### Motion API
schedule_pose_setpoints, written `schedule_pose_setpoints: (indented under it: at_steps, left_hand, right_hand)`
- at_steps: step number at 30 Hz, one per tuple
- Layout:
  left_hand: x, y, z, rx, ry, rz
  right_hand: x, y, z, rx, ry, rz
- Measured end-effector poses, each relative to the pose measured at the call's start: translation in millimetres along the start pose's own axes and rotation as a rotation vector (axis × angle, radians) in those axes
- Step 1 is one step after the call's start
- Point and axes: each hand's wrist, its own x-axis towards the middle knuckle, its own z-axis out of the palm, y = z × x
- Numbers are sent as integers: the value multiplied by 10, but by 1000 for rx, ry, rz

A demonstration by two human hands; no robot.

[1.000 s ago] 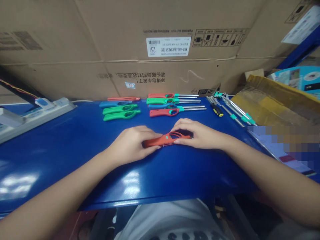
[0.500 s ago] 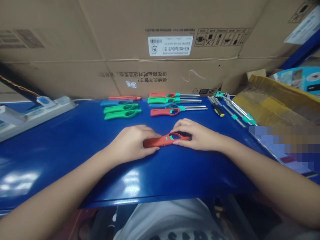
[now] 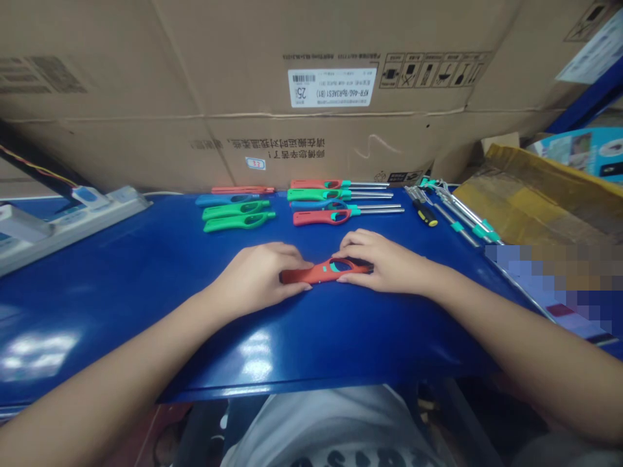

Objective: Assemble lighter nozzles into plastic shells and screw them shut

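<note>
A red lighter body [image 3: 322,272] with a turquoise trigger lies level between my two hands, just over or on the blue table. My left hand [image 3: 260,275] is closed around its handle end, thumb along the near side. At the trigger-guard end, my right hand [image 3: 382,263] pinches the nose between thumb and fingers; the tip is partly hidden in the palm. Beyond them lie several lighters with metal rods, such as a red one [image 3: 318,218] and a green one [image 3: 316,194]. To their left are handle shells, green [image 3: 238,222], blue [image 3: 226,200] and red [image 3: 243,190].
A black-and-yellow screwdriver [image 3: 425,213] lies at the back right beside several metal rods [image 3: 467,217] with turquoise pieces. A white power strip [image 3: 117,207] sits at left. A large cardboard box [image 3: 243,78] walls the back; a yellow-taped carton [image 3: 549,201] stands at right.
</note>
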Motion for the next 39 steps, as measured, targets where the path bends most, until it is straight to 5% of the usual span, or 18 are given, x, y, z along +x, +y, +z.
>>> schedule_pose_setpoints:
  at_steps: [6, 12, 26, 34, 39]
  left_hand:
    - [-9, 45, 102, 169, 53, 53]
    - [2, -14, 174, 58, 173, 109]
    - [1, 13, 65, -31, 144, 74]
    - [8, 45, 88, 35, 89, 19]
    - [5, 19, 56, 94, 20, 47]
  right_hand:
    - [8, -21, 19, -236, 2, -76]
    - [-1, -8, -13, -288, 21, -151]
    - [-57, 37, -187, -159, 73, -56]
    - [-7, -104, -205, -381, -33, 140]
    - [-11, -170, -219, -261, -50, 91]
